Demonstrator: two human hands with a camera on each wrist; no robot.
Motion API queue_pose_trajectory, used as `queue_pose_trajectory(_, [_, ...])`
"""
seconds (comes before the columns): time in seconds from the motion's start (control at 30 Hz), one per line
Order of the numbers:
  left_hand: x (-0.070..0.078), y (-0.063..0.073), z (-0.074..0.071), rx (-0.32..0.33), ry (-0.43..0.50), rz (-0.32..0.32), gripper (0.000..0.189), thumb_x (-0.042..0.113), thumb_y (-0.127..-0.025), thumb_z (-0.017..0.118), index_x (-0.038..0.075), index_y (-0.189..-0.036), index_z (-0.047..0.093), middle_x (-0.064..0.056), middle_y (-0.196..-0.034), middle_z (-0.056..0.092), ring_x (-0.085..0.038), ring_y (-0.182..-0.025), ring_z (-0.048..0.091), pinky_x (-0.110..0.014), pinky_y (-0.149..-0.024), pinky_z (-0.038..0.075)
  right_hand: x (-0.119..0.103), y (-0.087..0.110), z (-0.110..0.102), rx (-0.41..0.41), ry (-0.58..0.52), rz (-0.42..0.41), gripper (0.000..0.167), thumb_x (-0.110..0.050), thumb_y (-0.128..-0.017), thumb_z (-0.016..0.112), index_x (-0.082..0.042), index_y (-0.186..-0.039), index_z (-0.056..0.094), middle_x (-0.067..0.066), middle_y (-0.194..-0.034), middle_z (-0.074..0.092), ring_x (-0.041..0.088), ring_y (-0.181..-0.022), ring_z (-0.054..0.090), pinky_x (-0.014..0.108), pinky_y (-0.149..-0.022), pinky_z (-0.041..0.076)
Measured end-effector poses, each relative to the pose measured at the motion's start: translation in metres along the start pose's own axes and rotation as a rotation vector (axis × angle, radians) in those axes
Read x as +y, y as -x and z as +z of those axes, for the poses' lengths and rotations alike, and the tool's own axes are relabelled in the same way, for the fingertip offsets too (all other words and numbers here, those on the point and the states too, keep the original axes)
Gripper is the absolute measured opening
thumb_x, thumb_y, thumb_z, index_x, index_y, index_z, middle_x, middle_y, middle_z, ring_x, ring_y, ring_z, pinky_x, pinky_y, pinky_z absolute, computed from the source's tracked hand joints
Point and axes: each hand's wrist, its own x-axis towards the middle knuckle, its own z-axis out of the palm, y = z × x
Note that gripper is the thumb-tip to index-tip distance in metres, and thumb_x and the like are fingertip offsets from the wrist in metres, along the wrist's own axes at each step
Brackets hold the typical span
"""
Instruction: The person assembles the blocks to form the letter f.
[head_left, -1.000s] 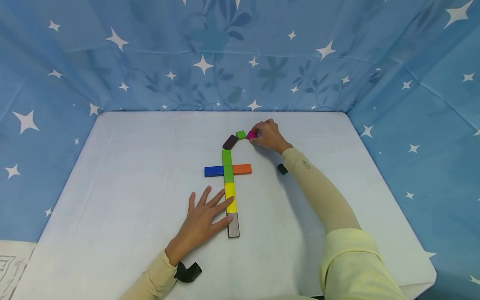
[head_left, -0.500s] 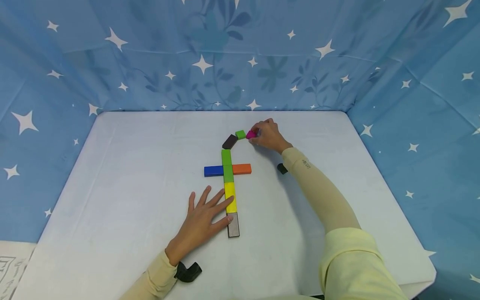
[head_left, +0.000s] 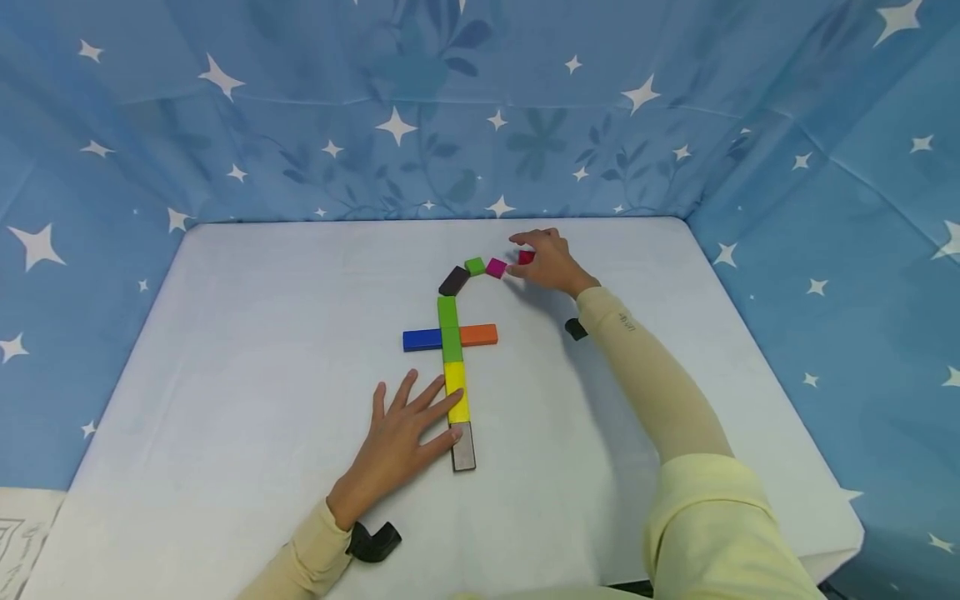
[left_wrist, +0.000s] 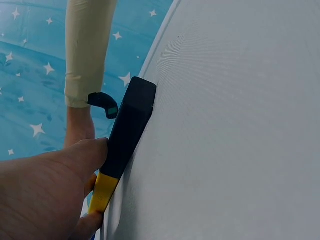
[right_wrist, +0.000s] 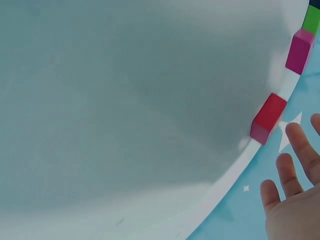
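Note:
My left hand [head_left: 393,446] lies with spread fingers along a row of blocks. Its fingertips rest on the yellow block [head_left: 457,379], and its thumb touches the grey block [head_left: 464,454], which looks dark in the left wrist view. At the far end, my right hand [head_left: 555,265] is around a red block [head_left: 527,257], thumb and fingers apart. In the right wrist view this red block [right_wrist: 269,117] sits on the table with the visible fingers off it. Just left of my right thumb lies a magenta block [head_left: 496,268], then a small green block [head_left: 475,266].
A dark brown block [head_left: 453,282] links the curve to two green blocks [head_left: 447,312] in the straight row. Blue [head_left: 422,340] and orange [head_left: 480,335] blocks stick out as side arms. A blue star-patterned curtain [head_left: 405,75] surrounds the white table [head_left: 225,375].
My right hand has let go of the magenta block and shifted right to the red block, now visible. My left hand stays on the row. The head view has shifted slightly.

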Motion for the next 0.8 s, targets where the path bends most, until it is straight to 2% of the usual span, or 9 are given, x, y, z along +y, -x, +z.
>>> queue_pose_trajectory(0.27, [0.0,0.0,0.0,-0.001,0.002,-0.001,0.057,0.046,-0.103,0.069,0.023,-0.155,0.062,-0.009,-0.167,0.044,-0.045,-0.16,0.018,-0.076,-0.119,-0.001,0.012,0.001,-0.004,-0.035,0.01,0.006,0.063,-0.026,-0.096,0.081,-0.005,-0.151,0.06,0.017,-0.155,0.055,0.039,-0.141,0.036,0.057,-0.114,0.031])
queue_pose_trajectory(0.43, [0.0,0.0,0.001,-0.006,0.0,-0.012,0.057,0.046,-0.103,0.069,0.024,-0.155,0.061,-0.008,-0.168,0.043,-0.045,-0.16,0.018,-0.076,-0.119,-0.002,0.012,0.002,-0.004,-0.039,0.021,0.016,0.06,-0.022,-0.096,0.081,-0.004,-0.15,0.061,0.018,-0.152,0.056,0.04,-0.141,0.037,0.057,-0.116,0.03])
queue_pose_trajectory(0.63, [0.0,0.0,0.001,0.0,0.008,-0.01,0.056,0.045,-0.103,0.07,0.023,-0.154,0.062,-0.009,-0.167,0.044,-0.046,-0.16,0.018,-0.076,-0.119,-0.002,0.012,0.002,-0.002,-0.028,0.053,0.076,0.058,-0.019,-0.098,0.08,-0.001,-0.15,0.06,0.02,-0.146,0.059,0.039,-0.135,0.041,0.056,-0.112,0.038])
queue_pose_trajectory(0.8, [0.001,0.0,0.001,-0.005,0.014,-0.006,0.056,0.045,-0.103,0.069,0.023,-0.154,0.062,-0.009,-0.168,0.043,-0.045,-0.16,0.018,-0.076,-0.119,-0.003,0.015,0.002,0.0,-0.017,0.041,0.119,0.049,-0.013,-0.1,0.076,0.001,-0.144,0.063,0.02,-0.137,0.061,0.037,-0.131,0.043,0.053,-0.109,0.044])
